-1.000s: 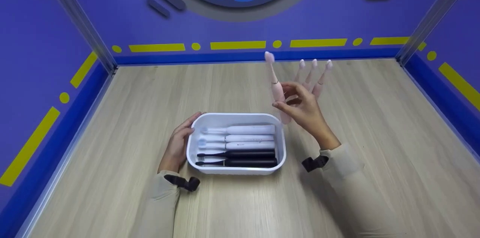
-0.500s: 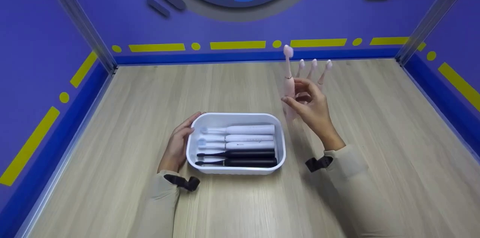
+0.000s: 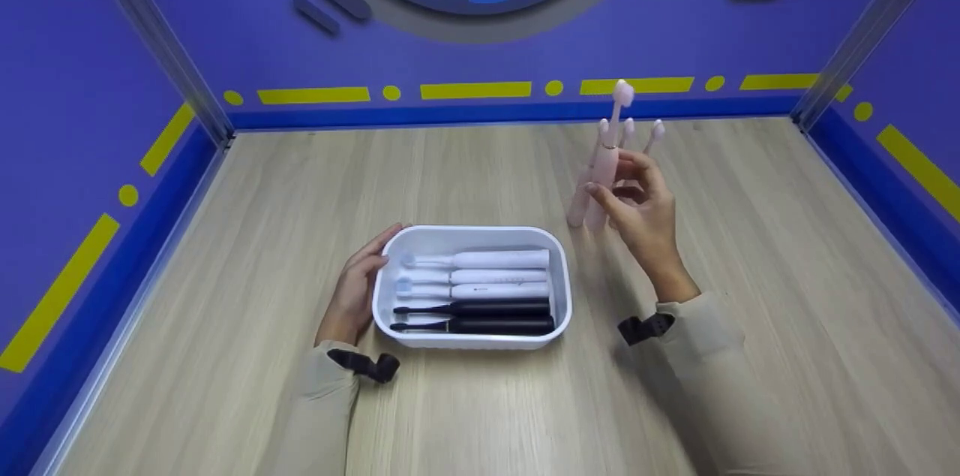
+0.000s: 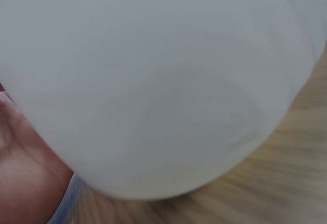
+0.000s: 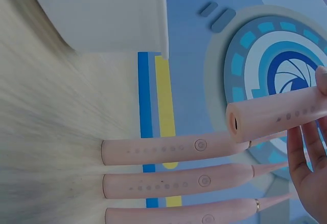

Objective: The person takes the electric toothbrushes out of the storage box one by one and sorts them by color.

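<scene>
Between thumb and fingertips, my right hand (image 3: 646,217) pinches the handle of a pink electric toothbrush (image 5: 276,112). It is upright, head at the top, and leans slightly to the right in the head view. Three more pink toothbrushes (image 5: 153,152) stand in a row on the table, and the held one overlaps them in the head view. My left hand (image 3: 352,296) holds the left end of a white plastic bin (image 3: 472,341), thumb at the rim and fingers round the far corner. Three white electric toothbrushes (image 3: 502,260) and two black ones (image 3: 499,325) lie side by side in it.
The wood-grain table (image 3: 315,183) is bordered by blue panels (image 3: 300,48) at the back and both sides, with metal posts in the rear corners. The standing toothbrushes are at the back right, behind my right hand.
My right hand has carried the pink toothbrush rightward and away, from beside the bin to the standing row, and its tilt has gone from left to slightly right. Left hand and bin have stayed put.
</scene>
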`<action>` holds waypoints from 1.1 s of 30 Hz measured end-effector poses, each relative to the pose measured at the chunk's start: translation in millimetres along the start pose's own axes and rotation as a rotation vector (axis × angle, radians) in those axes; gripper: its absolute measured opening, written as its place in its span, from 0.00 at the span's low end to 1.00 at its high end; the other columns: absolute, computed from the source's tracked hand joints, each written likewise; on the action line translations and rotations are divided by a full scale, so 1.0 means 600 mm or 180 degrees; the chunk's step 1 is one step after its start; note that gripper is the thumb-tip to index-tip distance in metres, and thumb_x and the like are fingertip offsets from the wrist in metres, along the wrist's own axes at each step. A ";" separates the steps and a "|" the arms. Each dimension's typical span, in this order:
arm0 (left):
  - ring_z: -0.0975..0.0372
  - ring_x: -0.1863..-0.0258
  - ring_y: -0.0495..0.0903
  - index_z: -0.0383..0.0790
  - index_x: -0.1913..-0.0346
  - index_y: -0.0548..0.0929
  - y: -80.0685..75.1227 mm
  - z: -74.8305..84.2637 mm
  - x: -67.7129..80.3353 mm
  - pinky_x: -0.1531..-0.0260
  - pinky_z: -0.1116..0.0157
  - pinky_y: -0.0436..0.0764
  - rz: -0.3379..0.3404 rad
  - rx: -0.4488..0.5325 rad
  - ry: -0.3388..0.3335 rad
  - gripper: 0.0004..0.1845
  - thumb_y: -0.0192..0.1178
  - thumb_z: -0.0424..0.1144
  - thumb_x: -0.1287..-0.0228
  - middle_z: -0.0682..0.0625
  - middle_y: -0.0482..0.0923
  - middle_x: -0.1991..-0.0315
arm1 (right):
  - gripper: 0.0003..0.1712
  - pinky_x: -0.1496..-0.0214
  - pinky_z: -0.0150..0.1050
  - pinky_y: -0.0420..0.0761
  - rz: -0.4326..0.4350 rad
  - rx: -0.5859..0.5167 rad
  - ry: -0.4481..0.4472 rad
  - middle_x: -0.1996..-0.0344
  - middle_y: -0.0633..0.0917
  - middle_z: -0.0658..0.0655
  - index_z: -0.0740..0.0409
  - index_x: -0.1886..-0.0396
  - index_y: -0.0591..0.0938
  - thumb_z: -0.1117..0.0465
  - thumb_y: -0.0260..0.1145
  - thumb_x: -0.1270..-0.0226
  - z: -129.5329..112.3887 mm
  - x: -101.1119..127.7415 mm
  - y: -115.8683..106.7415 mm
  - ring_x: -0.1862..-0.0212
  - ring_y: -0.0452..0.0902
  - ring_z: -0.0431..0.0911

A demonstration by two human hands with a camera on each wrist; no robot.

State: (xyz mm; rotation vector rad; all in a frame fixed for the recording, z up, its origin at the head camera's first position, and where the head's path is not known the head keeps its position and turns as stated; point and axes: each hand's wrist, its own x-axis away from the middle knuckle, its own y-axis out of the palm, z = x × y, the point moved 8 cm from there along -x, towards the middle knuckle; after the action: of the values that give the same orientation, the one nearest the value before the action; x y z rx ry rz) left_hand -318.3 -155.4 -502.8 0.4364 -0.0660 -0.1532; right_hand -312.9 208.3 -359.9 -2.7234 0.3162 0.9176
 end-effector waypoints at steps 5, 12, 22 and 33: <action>0.59 0.27 0.56 0.26 0.29 0.58 0.000 0.000 0.000 0.27 0.63 0.55 0.0004 -0.0019 0.0014 0.30 0.33 0.23 0.37 0.40 0.56 0.26 | 0.28 0.53 0.27 0.80 0.0082 0.0000 -0.0003 0.57 0.80 0.51 0.68 0.43 0.73 0.67 0.71 0.43 0.001 0.001 -0.010 0.58 0.77 0.43; 0.57 0.25 0.51 0.25 0.29 0.58 0.001 0.002 0.001 0.25 0.60 0.49 -0.0010 -0.0070 0.0050 0.30 0.34 0.23 0.37 0.40 0.54 0.25 | 0.29 0.54 0.27 0.80 0.0155 0.0003 -0.0018 0.58 0.79 0.47 0.69 0.43 0.72 0.69 0.71 0.44 0.005 -0.002 -0.025 0.57 0.77 0.43; 0.57 0.25 0.51 0.25 0.30 0.58 -0.001 0.003 0.000 0.25 0.60 0.48 0.0003 -0.0102 0.0078 0.30 0.35 0.24 0.37 0.39 0.55 0.26 | 0.29 0.55 0.28 0.79 0.0359 -0.0027 0.0041 0.59 0.79 0.46 0.71 0.43 0.72 0.72 0.71 0.46 0.024 -0.004 -0.049 0.56 0.76 0.41; 0.57 0.25 0.51 0.27 0.29 0.59 -0.003 -0.001 -0.002 0.25 0.60 0.49 -0.0012 -0.0059 0.0037 0.30 0.34 0.24 0.37 0.40 0.53 0.25 | 0.30 0.54 0.29 0.78 0.0638 0.0011 0.0131 0.58 0.78 0.45 0.71 0.42 0.71 0.70 0.70 0.44 0.053 -0.004 -0.076 0.55 0.75 0.42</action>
State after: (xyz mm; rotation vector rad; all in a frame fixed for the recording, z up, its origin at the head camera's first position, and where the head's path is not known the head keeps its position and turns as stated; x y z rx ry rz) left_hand -319.5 -156.8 -504.2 0.4190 -0.0523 -0.1550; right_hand -319.4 261.5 -375.4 -2.7473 0.6072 0.9098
